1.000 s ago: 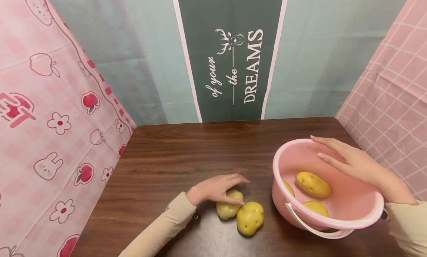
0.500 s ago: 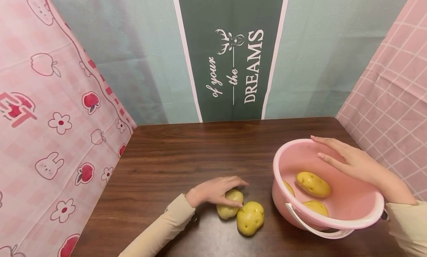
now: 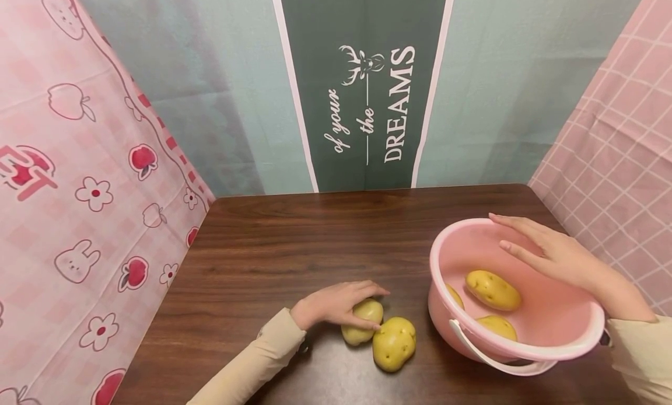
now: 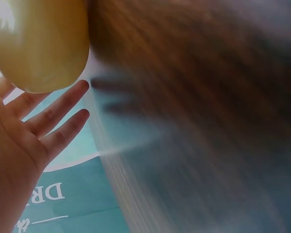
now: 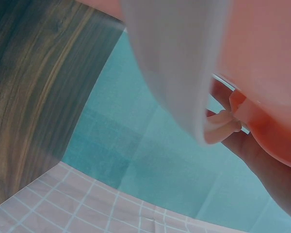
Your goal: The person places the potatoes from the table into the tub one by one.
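Note:
My left hand (image 3: 333,304) reaches over a pale yellow potato (image 3: 356,335) on the table, thumb along its near side and the other fingers stretched beyond it. In the left wrist view those fingers (image 4: 58,114) are spread and fairly straight beside the potato (image 4: 43,48). A second, knobbly potato (image 3: 394,346) lies against the first, on its right. At the right, my right hand (image 3: 567,259) holds the rim of a pink bucket (image 3: 446,329), thumb inside and fingers at the outer side. Several potatoes lie inside, including a long one (image 3: 492,290).
The bucket's white handle (image 3: 499,361) hangs down at the near side. Dark wood-grain table (image 3: 294,236) extends behind the potatoes. Cloths hang around it: a pink printed one (image 3: 105,230) left, a green one (image 3: 367,20) behind, a pink checked one (image 3: 619,142) right.
My left hand shifts very slightly left and down over the potato, its thumb sliding a little. Both table potatoes, the bucket and my right hand stay in place.

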A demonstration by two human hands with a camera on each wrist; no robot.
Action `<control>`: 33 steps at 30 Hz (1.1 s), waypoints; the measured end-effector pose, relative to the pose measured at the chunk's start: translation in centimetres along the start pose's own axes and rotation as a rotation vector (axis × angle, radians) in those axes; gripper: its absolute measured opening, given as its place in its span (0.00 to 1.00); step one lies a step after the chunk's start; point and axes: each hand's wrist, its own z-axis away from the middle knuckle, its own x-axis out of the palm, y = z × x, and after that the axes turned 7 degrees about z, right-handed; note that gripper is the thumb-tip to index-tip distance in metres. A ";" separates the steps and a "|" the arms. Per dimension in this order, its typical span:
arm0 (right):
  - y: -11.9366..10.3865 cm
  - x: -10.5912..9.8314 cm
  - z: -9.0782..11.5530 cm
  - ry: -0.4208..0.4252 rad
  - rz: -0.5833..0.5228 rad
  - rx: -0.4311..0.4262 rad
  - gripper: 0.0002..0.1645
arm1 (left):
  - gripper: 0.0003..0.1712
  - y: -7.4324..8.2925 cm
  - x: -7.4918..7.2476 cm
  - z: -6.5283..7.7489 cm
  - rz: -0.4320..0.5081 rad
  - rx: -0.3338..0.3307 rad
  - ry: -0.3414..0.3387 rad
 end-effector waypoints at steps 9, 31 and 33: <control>-0.1 0.0 0.0 0.001 -0.005 -0.008 0.36 | 0.39 0.1 0.0 0.4 0.000 -0.007 -0.003; 0.0 0.0 0.0 -0.007 -0.006 -0.001 0.36 | 0.36 0.6 0.2 0.8 -0.071 0.018 0.019; -0.1 -0.1 0.0 -0.006 -0.003 -0.006 0.36 | 0.35 0.5 0.2 0.8 -0.084 0.020 0.020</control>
